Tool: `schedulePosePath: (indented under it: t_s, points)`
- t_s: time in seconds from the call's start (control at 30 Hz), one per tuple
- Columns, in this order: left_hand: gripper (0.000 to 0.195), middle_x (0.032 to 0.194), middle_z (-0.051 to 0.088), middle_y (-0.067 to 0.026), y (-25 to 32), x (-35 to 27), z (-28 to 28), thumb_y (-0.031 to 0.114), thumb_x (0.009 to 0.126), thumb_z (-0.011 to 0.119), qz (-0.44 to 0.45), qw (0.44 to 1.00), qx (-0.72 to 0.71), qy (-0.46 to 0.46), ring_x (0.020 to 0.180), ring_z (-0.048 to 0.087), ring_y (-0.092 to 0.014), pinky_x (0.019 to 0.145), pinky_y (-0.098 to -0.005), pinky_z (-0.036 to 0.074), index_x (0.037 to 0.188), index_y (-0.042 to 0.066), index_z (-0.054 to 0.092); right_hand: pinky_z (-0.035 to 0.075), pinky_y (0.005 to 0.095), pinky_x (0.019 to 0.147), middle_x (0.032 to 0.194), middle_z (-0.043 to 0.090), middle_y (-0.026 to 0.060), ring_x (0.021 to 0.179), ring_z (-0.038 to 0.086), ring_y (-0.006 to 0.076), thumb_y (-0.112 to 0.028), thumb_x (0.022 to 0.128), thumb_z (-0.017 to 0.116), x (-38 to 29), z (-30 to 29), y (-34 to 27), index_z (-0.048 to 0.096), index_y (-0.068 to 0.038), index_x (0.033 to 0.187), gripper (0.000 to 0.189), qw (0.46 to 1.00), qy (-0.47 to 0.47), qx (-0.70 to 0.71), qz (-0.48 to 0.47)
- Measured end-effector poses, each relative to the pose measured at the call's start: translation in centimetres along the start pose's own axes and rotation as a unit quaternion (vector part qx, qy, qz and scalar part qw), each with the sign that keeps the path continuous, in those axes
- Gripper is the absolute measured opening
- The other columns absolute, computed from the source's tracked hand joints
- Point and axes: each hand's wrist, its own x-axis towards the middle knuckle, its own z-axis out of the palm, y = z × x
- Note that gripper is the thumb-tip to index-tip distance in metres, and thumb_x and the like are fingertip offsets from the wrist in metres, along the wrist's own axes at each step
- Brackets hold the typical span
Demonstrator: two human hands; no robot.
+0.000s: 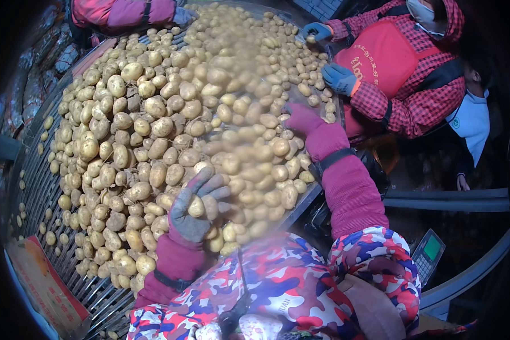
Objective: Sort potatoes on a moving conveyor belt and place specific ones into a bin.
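My left hand (199, 207), in a grey work glove, is turned palm up over a heap of potatoes (157, 106). A pale potato (196, 206) rests in its palm, and a second, browner potato (210, 207) sits against the fingers. My right hand (290, 115) reaches over the smaller, cleaner potatoes near the right edge of the table. The magenta sleeve covers most of it, so its fingers and anything in them are largely hidden. Soil and stringy roots cling to some potatoes in the middle of the heap.
Slatted metal bars (38, 187) run beneath the potatoes. A printed cardboard box (46, 289) stands at lower left. Across the right edge, a co-worker's blue gloves (340, 78) work over potatoes; another co-worker's sleeve (131, 12) is at the top. A keypad device (428, 257) stands at right.
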Motion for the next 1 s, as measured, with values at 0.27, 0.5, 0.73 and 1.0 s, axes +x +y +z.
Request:
schedulePosePath:
  t_s: [0.27, 0.5, 0.73, 1.0]
  points:
    - [0.065, 0.148, 0.048, -0.0268, 0.2, 0.0, 0.2, 0.038, 0.103, 0.048, -0.026, 1.0, -0.015, 0.003, 0.124, 0.056, -0.038, 0.097, -0.0502, 0.051, 0.155, 0.0, 0.036, 0.054, 0.0389, 0.091, 0.123, 0.066, 0.0093, 0.104, 0.065, 0.0241, -0.012, 0.082, 0.072, -5.1, -1.6, -0.7, 0.062, -0.007, 0.134, 0.054, 0.965, 0.006, 0.258, -0.046]
    - [0.065, 0.149, 0.047, -0.0274, 0.1, 0.0, 0.1, 0.037, 0.103, 0.049, -0.025, 1.0, -0.015, 0.0, 0.124, 0.057, -0.038, 0.097, -0.0503, 0.051, 0.155, 0.0, 0.036, 0.053, 0.0257, 0.085, 0.124, 0.062, 0.0052, 0.105, 0.061, 0.0135, -0.011, 0.085, 0.071, -8.5, -1.7, -2.6, 0.055, -0.003, 0.142, 0.059, 0.845, -0.049, 0.529, -0.062]
    - [0.062, 0.15, 0.047, -0.0269, 0.2, 0.0, 1.1, 0.034, 0.104, 0.049, -0.028, 0.999, -0.025, 0.002, 0.123, 0.057, -0.039, 0.094, -0.0502, 0.053, 0.156, 0.001, 0.036, 0.052, 0.0245, 0.084, 0.121, 0.063, 0.0051, 0.099, 0.062, 0.0135, -0.016, 0.096, 0.064, -9.7, -0.1, -3.7, 0.05, -0.004, 0.147, 0.054, 0.7, -0.161, 0.692, -0.066]
    - [0.069, 0.153, 0.045, -0.023, 0.4, -0.1, 0.6, 0.036, 0.101, 0.052, -0.049, 0.998, -0.011, -0.024, 0.134, 0.05, -0.045, 0.097, -0.0625, 0.051, 0.158, 0.002, 0.031, 0.055, 0.0354, 0.085, 0.121, 0.069, 0.0118, 0.096, 0.068, 0.0218, -0.015, 0.097, 0.061, -6.9, 1.7, -7.3, 0.058, -0.004, 0.14, 0.045, 0.958, 0.124, 0.249, -0.072]
